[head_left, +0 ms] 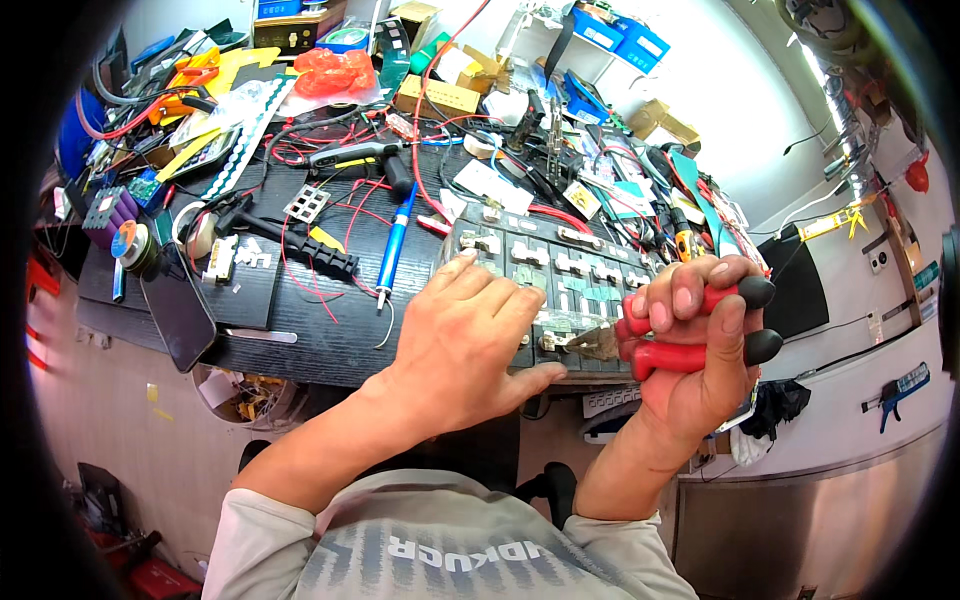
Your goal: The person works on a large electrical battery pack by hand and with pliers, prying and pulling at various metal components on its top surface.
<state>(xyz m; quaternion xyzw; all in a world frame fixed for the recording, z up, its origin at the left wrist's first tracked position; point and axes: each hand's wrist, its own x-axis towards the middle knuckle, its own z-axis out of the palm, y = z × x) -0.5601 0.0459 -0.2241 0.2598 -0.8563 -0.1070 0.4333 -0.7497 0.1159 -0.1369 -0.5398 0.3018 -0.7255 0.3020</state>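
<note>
A dark grey battery pack [522, 228] with rows of silvery metal tabs lies at the front edge of the black desk. My left hand [462, 335] rests on its left side, fingers stretched out and thumb apart, holding nothing. My right hand [705, 345] is wrapped round pliers [662, 357] with red handles and black ends. Their metal jaws point left and meet a metal tab [556, 340] at the pack's near edge. Whether the jaws grip that tab, I cannot tell. My left hand covers part of the pack.
Left of the pack lie a blue pen-like tool [396, 245], a black heat-gun-like tool [290, 235] and red wires. A phone [178, 312] leans over the desk's left edge. Cables, tools and boxes crowd the back. A waste bin [245, 395] stands below the desk.
</note>
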